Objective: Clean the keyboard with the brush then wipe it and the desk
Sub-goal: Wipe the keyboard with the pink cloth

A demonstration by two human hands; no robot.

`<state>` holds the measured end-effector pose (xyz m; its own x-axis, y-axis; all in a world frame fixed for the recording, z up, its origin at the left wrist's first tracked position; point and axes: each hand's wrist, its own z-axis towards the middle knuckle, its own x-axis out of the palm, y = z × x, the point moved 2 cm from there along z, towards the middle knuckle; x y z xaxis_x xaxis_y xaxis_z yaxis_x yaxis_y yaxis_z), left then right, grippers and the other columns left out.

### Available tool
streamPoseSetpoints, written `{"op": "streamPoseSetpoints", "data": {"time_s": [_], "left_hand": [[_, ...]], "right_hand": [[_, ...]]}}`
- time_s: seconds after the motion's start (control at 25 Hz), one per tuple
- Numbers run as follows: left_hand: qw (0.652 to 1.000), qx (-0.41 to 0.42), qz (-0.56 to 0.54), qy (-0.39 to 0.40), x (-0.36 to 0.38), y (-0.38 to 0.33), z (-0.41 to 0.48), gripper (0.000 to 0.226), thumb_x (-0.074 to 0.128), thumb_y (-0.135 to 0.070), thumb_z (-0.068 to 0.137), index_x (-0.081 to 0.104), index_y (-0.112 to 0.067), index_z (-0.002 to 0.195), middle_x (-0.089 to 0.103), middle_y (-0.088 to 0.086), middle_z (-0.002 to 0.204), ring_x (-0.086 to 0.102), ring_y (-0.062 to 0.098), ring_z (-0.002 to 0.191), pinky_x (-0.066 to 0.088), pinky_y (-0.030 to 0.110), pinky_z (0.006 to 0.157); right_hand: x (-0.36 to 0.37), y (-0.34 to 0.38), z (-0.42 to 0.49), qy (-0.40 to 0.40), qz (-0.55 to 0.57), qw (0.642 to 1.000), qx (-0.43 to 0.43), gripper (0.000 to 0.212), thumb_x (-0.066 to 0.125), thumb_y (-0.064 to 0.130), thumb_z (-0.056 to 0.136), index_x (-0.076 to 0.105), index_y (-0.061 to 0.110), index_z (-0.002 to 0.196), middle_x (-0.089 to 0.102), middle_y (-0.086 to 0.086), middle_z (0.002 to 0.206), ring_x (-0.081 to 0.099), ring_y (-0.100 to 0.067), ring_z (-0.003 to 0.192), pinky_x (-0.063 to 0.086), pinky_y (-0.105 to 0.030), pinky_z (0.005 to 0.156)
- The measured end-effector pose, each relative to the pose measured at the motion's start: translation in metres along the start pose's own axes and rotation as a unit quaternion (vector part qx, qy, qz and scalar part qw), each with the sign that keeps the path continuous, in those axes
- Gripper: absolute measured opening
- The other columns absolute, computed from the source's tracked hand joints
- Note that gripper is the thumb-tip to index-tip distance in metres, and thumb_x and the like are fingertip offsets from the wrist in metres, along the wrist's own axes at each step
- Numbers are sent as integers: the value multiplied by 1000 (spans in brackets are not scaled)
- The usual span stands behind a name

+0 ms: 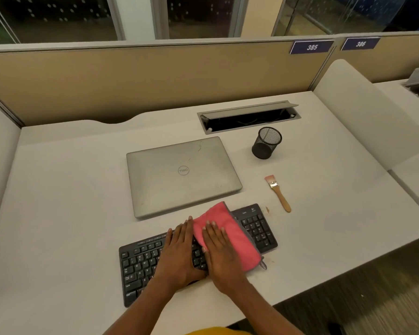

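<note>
A black keyboard (140,262) lies slanted near the front edge of the white desk (65,194). A pink cloth (230,230) is spread over its right-middle part. My right hand (221,257) presses flat on the cloth with straight fingers. My left hand (180,252) rests flat on the keys just left of the cloth, fingertips touching the cloth's edge. A small brush (277,192) with a wooden handle lies on the desk to the right, apart from both hands.
A closed grey laptop (182,175) sits right behind the keyboard. A black mesh pen cup (266,146) and an open cable tray (247,117) are further back. Small crumbs (267,209) lie by the keyboard's right end. Partition walls enclose the desk.
</note>
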<state>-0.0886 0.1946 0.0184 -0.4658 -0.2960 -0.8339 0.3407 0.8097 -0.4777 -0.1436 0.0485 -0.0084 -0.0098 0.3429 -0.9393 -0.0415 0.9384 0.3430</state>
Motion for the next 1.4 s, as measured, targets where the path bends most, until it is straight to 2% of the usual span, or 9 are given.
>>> {"op": "streamPoseSetpoints", "data": {"time_s": [0.24,0.4,0.64,0.76,0.88,1.04,1.16,1.32,1.4], "left_hand": [[999,-9,30,9,-3,-1,-3,155,74,-84,67,-31,-18,160,-20,0,175,-13,21,162,-14,42,129],[999,-11,39,27,-4,2,-4,153,73,-83,71,-35,-20,158,-31,2,171,-26,23,159,-16,45,129],[993,-64,88,48,-21,57,-37,157,70,-89,67,-43,-21,153,-34,11,169,-34,31,155,-19,53,127],[988,-105,91,63,-31,95,-61,162,74,-88,64,-50,-20,144,-34,12,168,-33,31,155,-20,51,125],[991,-99,61,63,-32,105,-71,165,78,-85,62,-52,-21,141,-32,10,170,-30,29,156,-19,44,123],[995,-92,28,42,-32,103,-70,169,85,-79,59,-47,-21,147,-24,9,173,-22,30,160,-17,41,124],[995,-91,23,37,-33,105,-70,169,86,-78,58,-40,-19,154,-20,9,174,-19,29,161,-16,39,124],[996,-82,17,31,-32,106,-72,167,83,-82,59,-34,-14,157,-19,8,175,-18,29,161,-17,39,123],[996,-81,18,28,-31,107,-71,163,79,-85,62,-36,-13,152,-19,9,174,-17,29,161,-16,38,123]], "right_hand": [[-24,-55,-3,-11,0,996,88,55,14,36,108,6,20,160,0,3,167,-8,-9,153,6,-39,127],[-38,-77,2,-41,4,987,156,59,9,44,106,9,19,159,2,3,167,-8,-7,153,8,-42,126],[-32,-75,3,-45,-17,985,167,59,11,45,106,13,20,159,6,3,167,-6,-8,153,5,-43,126],[-25,-63,8,-50,-16,982,179,59,10,47,105,14,21,159,10,3,166,-4,-8,153,1,-41,126],[-10,-26,13,-45,19,984,174,60,6,48,105,15,22,158,11,4,166,-6,-5,152,-3,-32,125],[9,40,20,-35,13,989,140,69,-12,51,99,12,19,155,7,2,164,-5,-12,153,-4,-33,126],[19,81,24,-38,-4,992,124,65,-5,44,104,24,13,153,20,-4,161,12,-18,152,3,-36,124],[23,136,31,6,20,997,79,50,30,31,100,61,13,135,59,-5,140,51,-17,134,27,-34,121],[27,156,31,40,48,997,34,49,35,30,96,64,13,132,63,-3,136,56,-15,129,23,-32,118]]}}
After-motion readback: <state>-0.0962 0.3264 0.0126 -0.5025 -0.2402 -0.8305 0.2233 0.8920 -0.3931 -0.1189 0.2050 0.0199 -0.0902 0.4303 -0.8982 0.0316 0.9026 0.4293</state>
